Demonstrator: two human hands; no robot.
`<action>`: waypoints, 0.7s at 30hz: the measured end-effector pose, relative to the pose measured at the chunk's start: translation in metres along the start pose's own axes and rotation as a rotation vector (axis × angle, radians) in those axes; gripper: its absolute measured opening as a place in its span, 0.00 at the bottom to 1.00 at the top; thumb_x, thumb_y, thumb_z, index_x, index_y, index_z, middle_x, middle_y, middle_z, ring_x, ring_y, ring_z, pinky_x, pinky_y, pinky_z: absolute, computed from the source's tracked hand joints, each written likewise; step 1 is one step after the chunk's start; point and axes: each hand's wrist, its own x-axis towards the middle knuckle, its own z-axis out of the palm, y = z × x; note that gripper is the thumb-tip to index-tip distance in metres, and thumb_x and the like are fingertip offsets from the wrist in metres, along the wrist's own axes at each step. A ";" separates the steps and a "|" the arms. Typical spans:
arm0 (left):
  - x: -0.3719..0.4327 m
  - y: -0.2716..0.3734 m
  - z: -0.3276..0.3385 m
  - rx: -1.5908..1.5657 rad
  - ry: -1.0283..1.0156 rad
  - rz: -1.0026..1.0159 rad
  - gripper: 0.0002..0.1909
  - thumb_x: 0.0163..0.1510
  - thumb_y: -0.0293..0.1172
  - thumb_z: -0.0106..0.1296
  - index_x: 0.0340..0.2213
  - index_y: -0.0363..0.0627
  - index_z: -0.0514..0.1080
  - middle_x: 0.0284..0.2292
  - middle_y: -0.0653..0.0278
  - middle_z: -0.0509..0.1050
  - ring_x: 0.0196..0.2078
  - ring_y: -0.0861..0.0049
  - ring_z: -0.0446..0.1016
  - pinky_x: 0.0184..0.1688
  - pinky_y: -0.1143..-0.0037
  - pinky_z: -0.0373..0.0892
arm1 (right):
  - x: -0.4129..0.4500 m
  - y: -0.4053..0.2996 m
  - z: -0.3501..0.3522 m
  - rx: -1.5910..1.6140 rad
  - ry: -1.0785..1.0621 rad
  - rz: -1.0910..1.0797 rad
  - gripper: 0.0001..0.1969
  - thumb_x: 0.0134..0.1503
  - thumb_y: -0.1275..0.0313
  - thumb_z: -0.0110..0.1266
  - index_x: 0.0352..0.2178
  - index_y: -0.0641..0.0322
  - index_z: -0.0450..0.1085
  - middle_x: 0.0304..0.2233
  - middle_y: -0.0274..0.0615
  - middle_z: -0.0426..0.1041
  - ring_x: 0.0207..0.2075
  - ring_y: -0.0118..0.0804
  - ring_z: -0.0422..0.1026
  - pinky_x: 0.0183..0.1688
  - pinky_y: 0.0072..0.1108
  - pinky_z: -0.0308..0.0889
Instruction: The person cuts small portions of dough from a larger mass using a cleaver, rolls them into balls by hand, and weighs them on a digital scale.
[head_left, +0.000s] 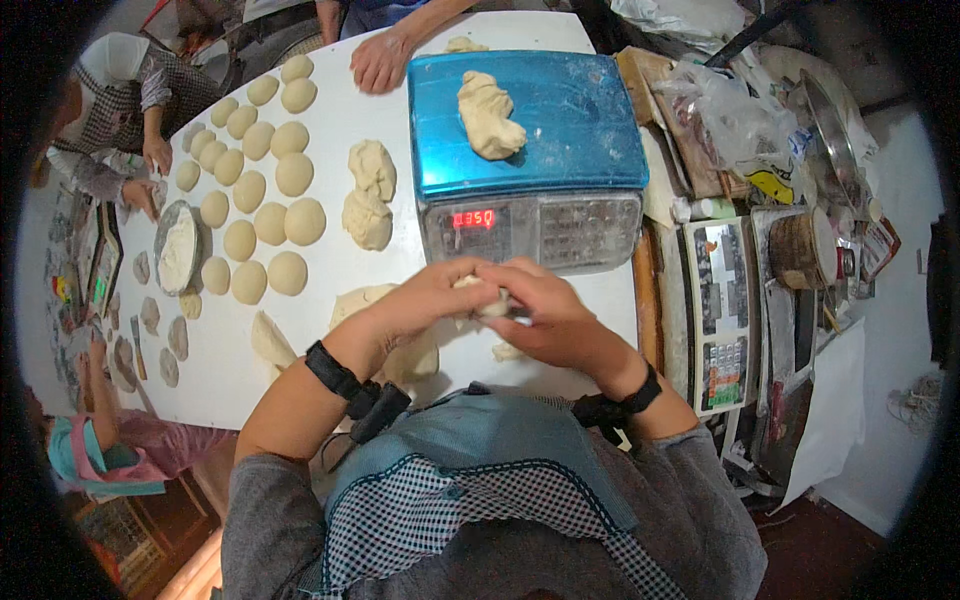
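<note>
Between both my hands, just in front of the scale, is a small piece of dough (493, 303). My left hand (442, 289) grips it from the left, and my right hand (536, 307) from the right; the fingers partly hide it. A digital scale (532, 229) with a blue metal pan carries a twisted lump of dough (487, 116). Left of the scale lie two joined dough lumps (369, 196). A larger dough mass (412, 356) is partly under my left forearm, with a flat dough piece (271, 341) farther left. A small dough scrap (508, 351) lies below my right hand.
Rounded dough balls (295, 175) stand in rows at the left, beside a bowl of flour (178, 247). A co-worker's hand (381, 61) rests near the scale's back left corner. Other people work at the far left. Bags, boards and another scale (724, 315) crowd the right.
</note>
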 end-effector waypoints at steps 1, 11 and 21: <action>-0.006 -0.009 0.002 -0.006 0.002 -0.003 0.22 0.51 0.37 0.55 0.45 0.38 0.67 0.37 0.66 0.72 0.39 0.84 0.69 0.40 0.81 0.66 | 0.002 -0.005 0.006 -0.110 -0.065 0.039 0.25 0.45 0.71 0.59 0.46 0.63 0.64 0.36 0.49 0.68 0.39 0.48 0.70 0.39 0.28 0.68; -0.035 -0.032 0.005 -0.022 0.045 0.043 0.17 0.50 0.31 0.57 0.41 0.39 0.68 0.34 0.65 0.73 0.36 0.84 0.71 0.38 0.84 0.68 | 0.012 -0.001 0.042 -0.380 -0.144 -0.078 0.25 0.41 0.58 0.64 0.37 0.59 0.65 0.30 0.46 0.69 0.33 0.50 0.71 0.32 0.32 0.66; -0.045 -0.042 -0.028 -0.099 0.322 0.025 0.16 0.51 0.20 0.52 0.44 0.39 0.70 0.30 0.64 0.74 0.30 0.81 0.72 0.34 0.81 0.70 | 0.035 0.029 0.011 -0.488 0.313 -0.184 0.13 0.49 0.66 0.57 0.33 0.63 0.69 0.31 0.47 0.71 0.32 0.48 0.71 0.33 0.31 0.67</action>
